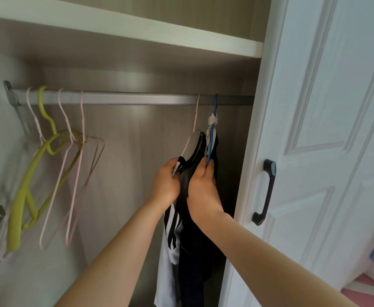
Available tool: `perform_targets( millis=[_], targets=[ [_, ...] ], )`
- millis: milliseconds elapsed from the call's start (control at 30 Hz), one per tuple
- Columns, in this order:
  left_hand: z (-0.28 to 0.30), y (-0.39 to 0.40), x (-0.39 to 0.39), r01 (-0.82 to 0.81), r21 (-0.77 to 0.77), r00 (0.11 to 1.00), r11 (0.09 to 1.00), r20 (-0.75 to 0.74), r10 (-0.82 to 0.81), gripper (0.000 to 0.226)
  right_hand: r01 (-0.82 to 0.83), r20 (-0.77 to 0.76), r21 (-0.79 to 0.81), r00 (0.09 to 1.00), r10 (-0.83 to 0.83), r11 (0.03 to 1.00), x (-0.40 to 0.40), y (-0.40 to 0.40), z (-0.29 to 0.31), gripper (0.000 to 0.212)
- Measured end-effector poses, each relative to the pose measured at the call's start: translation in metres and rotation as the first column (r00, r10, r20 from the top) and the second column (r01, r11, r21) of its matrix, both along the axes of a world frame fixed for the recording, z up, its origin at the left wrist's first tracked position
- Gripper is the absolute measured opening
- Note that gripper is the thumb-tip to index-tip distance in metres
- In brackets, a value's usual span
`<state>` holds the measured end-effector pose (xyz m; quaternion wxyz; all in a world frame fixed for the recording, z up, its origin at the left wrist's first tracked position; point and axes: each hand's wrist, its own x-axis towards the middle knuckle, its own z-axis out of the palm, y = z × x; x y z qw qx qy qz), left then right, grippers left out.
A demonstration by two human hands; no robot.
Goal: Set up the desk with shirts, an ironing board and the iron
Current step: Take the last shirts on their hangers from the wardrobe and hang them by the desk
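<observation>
Inside an open wardrobe, a black shirt with white stripes (174, 222) hangs from a thin pink hanger (195, 120) on the rail (137, 98). My left hand (167, 183) pinches the shirt's striped shoulder edge. My right hand (201, 187) grips the black fabric near the collar, its fingertips against a blue hanger (212, 129). That blue hanger carries a dark garment (203, 251) pressed against the wardrobe's right side. No ironing board, iron or desk is in view.
Several bare hangers, pink wire ones and a thick yellow one (26, 191), hang at the rail's left end. A white shelf (137, 32) runs above. The white wardrobe door (325, 129) with a dark handle (267, 191) stands close on the right.
</observation>
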<state>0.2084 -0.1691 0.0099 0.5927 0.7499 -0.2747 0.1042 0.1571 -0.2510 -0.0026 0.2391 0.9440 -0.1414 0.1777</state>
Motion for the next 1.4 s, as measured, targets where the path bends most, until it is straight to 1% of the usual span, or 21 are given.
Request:
perform_targets(
  millis=[67, 133, 167, 233, 267, 333, 400, 467, 567, 667, 700, 733, 767, 833, 967, 1100, 1200, 1400],
  targets=[
    [-0.002, 0.007, -0.003, -0.025, -0.024, 1.0, 0.999, 0.014, 0.025, 0.031, -0.028, -0.003, -0.035, 1.0, 0.027, 0.999, -0.003, 0.007, -0.001, 0.071],
    [-0.003, 0.013, -0.005, -0.033, -0.058, 0.999, 0.998, -0.016, 0.032, 0.03, -0.086, 0.012, 0.019, 0.996, 0.086, 0.996, -0.008, 0.017, 0.0, 0.07],
    [-0.004, 0.016, -0.007, -0.034, -0.08, 0.999, 0.996, -0.04, 0.031, 0.031, -0.126, 0.041, 0.083, 0.992, 0.123, 0.989, -0.011, 0.023, 0.0, 0.072],
    [-0.002, 0.018, -0.011, -0.038, -0.116, 0.996, 0.992, -0.088, 0.028, 0.04, -0.217, 0.136, 0.292, 0.973, 0.185, 0.931, -0.016, 0.03, 0.0, 0.08],
    [0.0, 0.019, -0.013, -0.04, -0.125, 0.994, 0.991, -0.106, 0.027, 0.044, -0.26, 0.204, 0.411, 0.96, 0.19, 0.874, -0.018, 0.031, 0.001, 0.086],
    [0.004, 0.019, -0.012, -0.034, -0.129, 0.991, 0.991, -0.134, 0.016, 0.044, -0.356, 0.351, 0.596, 0.922, 0.166, 0.719, -0.023, 0.03, 0.005, 0.094],
    [0.008, 0.018, -0.008, -0.034, -0.123, 0.988, 0.992, -0.156, 0.015, 0.039, -0.429, 0.451, 0.703, 0.886, 0.112, 0.568, -0.026, 0.026, 0.011, 0.09],
    [0.012, 0.015, -0.004, -0.032, -0.132, 0.98, 0.991, -0.201, 0.004, 0.034, -0.462, 0.49, 0.781, 0.87, 0.045, 0.42, -0.025, 0.022, 0.017, 0.08],
    [0.02, 0.009, -0.001, 0.025, -0.157, 0.967, 0.987, -0.247, -0.064, 0.027, -0.434, 0.456, 0.87, 0.888, -0.05, 0.234, -0.015, 0.016, 0.026, 0.066],
    [0.027, 0.004, 0.004, 0.031, -0.137, 0.973, 0.99, -0.221, -0.061, 0.016, -0.381, 0.373, 0.924, 0.914, -0.158, -0.025, -0.009, 0.014, 0.036, 0.047],
    [0.027, 0.002, 0.006, 0.016, -0.129, 0.978, 0.992, -0.204, -0.043, 0.016, -0.358, 0.34, 0.93, 0.924, -0.176, -0.086, -0.008, 0.014, 0.038, 0.043],
    [0.027, 0.0, 0.009, 0.0, -0.121, 0.982, 0.993, -0.187, -0.023, 0.016, -0.343, 0.318, 0.931, 0.929, -0.187, -0.121, -0.007, 0.013, 0.041, 0.039],
    [0.026, -0.002, 0.009, -0.018, -0.121, 0.985, 0.992, -0.171, -0.003, 0.016, -0.341, 0.311, 0.93, 0.929, -0.199, -0.138, -0.007, 0.013, 0.042, 0.034],
    [0.022, -0.005, 0.009, -0.067, -0.127, 0.991, 0.99, -0.122, 0.051, 0.018, -0.354, 0.319, 0.926, 0.921, -0.226, -0.134, -0.008, 0.013, 0.044, 0.026],
    [0.016, -0.006, 0.004, -0.119, -0.14, 0.993, 0.983, -0.037, 0.115, 0.02, -0.393, 0.361, 0.916, 0.892, -0.271, -0.075, -0.008, 0.013, 0.04, 0.017],
    [0.015, -0.003, 0.003, -0.118, -0.123, 0.993, 0.985, -0.002, 0.119, 0.021, -0.438, 0.416, 0.899, 0.859, -0.298, -0.006, -0.007, 0.014, 0.037, 0.017],
    [0.019, -0.001, 0.002, -0.109, -0.119, 0.994, 0.987, 0.017, 0.112, 0.023, -0.442, 0.426, 0.897, 0.85, -0.308, 0.022, -0.007, 0.013, 0.042, 0.02],
    [0.034, -0.001, -0.001, -0.119, -0.165, 0.99, 0.979, 0.059, 0.131, 0.022, -0.475, 0.466, 0.879, 0.828, -0.311, 0.052, -0.01, 0.012, 0.052, 0.019]
  ],
)
